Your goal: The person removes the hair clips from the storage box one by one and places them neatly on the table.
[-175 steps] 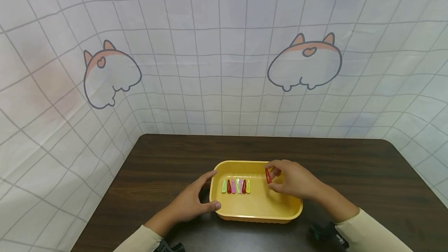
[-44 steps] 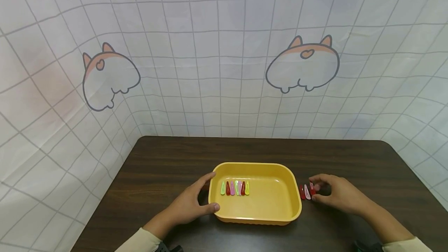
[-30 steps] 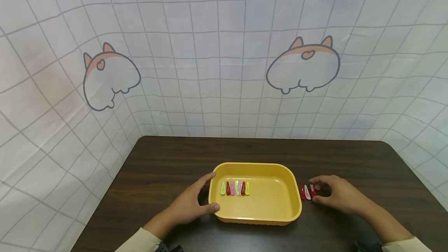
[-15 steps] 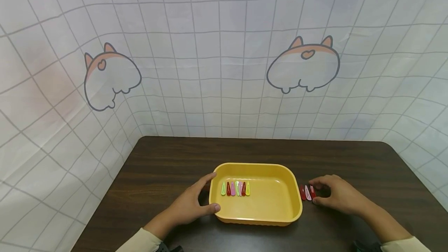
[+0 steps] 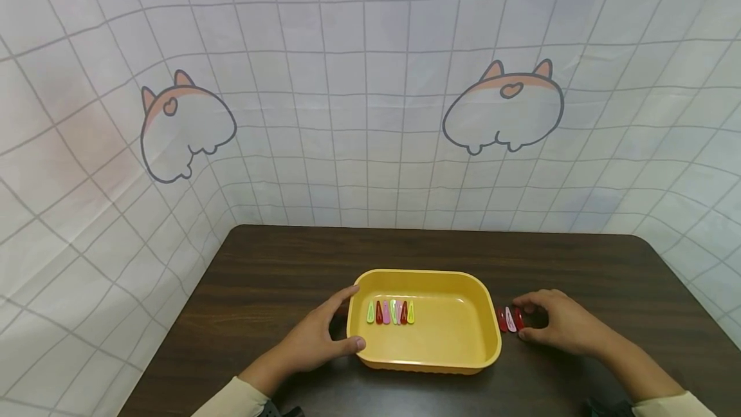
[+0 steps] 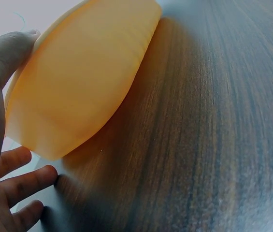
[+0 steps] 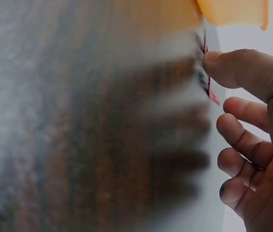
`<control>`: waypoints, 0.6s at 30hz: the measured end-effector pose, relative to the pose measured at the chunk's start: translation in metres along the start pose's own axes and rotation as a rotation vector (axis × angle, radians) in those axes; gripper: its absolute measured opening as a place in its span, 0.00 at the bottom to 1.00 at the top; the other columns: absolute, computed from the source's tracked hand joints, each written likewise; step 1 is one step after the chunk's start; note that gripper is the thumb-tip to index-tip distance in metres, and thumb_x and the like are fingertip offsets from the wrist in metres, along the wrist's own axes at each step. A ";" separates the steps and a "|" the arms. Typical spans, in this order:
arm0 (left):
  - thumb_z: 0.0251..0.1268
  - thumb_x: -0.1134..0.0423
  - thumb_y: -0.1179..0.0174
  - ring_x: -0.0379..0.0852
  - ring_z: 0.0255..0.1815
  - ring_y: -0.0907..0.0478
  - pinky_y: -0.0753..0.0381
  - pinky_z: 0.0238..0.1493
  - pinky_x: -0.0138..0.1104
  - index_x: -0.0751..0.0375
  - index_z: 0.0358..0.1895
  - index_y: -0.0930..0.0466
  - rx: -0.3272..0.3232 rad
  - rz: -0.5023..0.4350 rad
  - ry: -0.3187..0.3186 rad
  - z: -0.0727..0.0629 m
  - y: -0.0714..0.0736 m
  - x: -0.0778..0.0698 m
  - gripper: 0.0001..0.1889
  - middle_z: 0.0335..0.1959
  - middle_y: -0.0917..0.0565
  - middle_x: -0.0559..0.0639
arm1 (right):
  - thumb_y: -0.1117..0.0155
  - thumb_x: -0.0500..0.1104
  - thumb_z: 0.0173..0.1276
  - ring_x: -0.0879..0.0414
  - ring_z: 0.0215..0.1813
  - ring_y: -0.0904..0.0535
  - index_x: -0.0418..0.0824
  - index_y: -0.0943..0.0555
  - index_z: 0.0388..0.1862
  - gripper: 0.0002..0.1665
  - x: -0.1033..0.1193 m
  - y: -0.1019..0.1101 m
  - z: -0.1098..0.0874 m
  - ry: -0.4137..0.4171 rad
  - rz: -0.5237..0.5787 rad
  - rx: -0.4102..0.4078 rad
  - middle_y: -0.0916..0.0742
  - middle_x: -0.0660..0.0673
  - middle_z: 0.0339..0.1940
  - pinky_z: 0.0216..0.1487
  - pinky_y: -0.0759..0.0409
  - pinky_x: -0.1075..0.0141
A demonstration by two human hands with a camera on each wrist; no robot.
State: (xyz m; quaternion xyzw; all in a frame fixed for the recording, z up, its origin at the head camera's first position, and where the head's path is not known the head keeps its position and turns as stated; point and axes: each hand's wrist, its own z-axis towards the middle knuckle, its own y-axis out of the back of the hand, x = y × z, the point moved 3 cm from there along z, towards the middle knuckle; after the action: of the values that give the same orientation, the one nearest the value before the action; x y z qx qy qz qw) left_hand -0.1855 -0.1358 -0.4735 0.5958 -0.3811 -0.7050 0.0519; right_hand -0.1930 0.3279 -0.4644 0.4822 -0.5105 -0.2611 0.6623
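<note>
Okay, head view first. I see a shallow yellow plastic tray (image 5: 428,347) on a dark wood-grain tabletop (image 5: 278,282), with a row of small coloured snap hair clips (image 5: 386,314) inside its left half. Left hand (image 5: 307,341) spans the tray's left end, fingers extended, thumb and index on the rim, I guess to steady it. Right hand (image 5: 561,322), off the tray's right side, pinches a glossy red snap hair clip (image 5: 519,318) end to end between thumb and index. Between that clip and the tray: a pale pink snap hair clip (image 5: 511,319), then a dark red snap hair clip (image 5: 502,319) nearest the tray.

Left wrist: thumb over the tray rim, other fingers loose outside its wall.

Right wrist: thumb at the clips beside the tray, edge-on and blurry; I can't tell how firm the pinch is.

For clean placement I'd keep the clip flat, square it to the pink one with small nudges, not shove the trio against the tray, and release both fingertips evenly.
</note>
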 end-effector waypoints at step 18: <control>0.62 0.43 0.28 0.50 0.68 0.28 0.31 0.66 0.59 0.40 0.82 0.45 -0.001 0.013 -0.007 0.001 0.000 -0.002 0.48 0.70 0.28 0.48 | 0.24 0.57 0.65 0.46 0.54 0.21 0.41 0.18 0.63 0.33 0.032 0.030 0.009 0.068 0.003 -0.144 0.14 0.49 0.52 0.53 0.21 0.41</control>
State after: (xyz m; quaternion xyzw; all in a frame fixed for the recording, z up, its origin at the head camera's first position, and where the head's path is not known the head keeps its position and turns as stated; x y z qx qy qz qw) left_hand -0.1856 -0.1348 -0.4717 0.5908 -0.3848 -0.7070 0.0557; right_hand -0.1946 0.3094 -0.4231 0.4413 -0.4684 -0.2797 0.7125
